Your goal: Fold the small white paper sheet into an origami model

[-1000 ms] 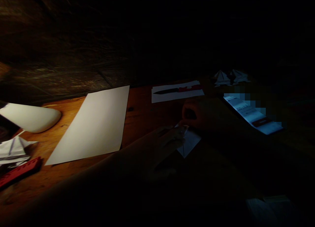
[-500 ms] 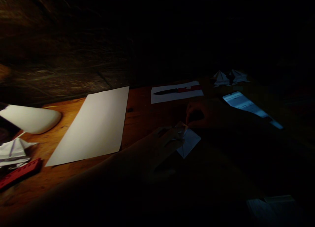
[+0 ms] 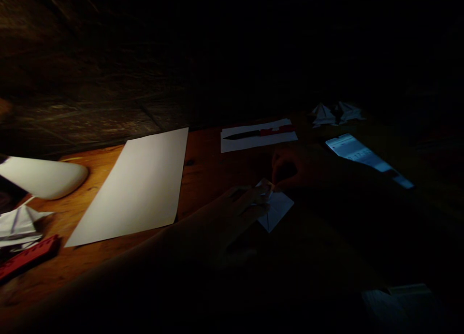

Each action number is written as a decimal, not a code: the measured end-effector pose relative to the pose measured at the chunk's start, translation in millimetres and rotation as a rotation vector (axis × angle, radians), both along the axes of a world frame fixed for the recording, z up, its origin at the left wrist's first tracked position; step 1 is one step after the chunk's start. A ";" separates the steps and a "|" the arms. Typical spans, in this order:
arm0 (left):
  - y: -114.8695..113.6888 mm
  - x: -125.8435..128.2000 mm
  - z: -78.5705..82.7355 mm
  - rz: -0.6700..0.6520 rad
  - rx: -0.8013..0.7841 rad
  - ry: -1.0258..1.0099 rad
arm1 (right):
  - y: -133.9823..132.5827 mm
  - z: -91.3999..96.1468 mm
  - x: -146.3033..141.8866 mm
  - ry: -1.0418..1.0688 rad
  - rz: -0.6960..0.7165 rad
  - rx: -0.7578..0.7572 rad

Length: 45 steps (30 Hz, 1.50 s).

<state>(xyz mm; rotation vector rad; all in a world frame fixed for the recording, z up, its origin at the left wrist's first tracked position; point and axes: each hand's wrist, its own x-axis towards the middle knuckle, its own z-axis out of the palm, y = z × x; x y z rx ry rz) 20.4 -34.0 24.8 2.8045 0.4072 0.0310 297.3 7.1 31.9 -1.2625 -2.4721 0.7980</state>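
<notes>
The scene is very dark. A small folded white paper (image 3: 275, 209) lies on the wooden table (image 3: 206, 165) near the middle. My left hand (image 3: 239, 210) rests on its left part, fingers lying flat against it. My right hand (image 3: 290, 169) is in shadow just behind the paper, fingers curled and pinching its upper corner.
A large blank white sheet (image 3: 139, 184) lies to the left. A knife with a red handle (image 3: 261, 132) rests on a small sheet behind. A lit phone (image 3: 364, 157) is at the right, folded paper figures (image 3: 335, 112) beyond it. A white lamp (image 3: 41, 177), another paper figure (image 3: 18, 222) and a red object (image 3: 27, 256) sit far left.
My right hand has shifted slightly over the folded paper's upper corner, and that corner has lifted a little. The left hand stays pressed on the paper.
</notes>
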 end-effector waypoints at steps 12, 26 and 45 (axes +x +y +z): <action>-0.8 0.7 0.5 0.011 0.008 0.027 | -5.3 6.7 -8.6 -0.046 -0.108 -0.071; -0.6 1.4 1.9 -0.002 -0.006 -0.010 | -9.7 0.8 -10.3 -0.094 -0.180 -0.050; -1.9 1.7 2.8 0.018 -0.038 -0.008 | -15.5 -5.9 -14.6 -0.113 -0.251 -0.009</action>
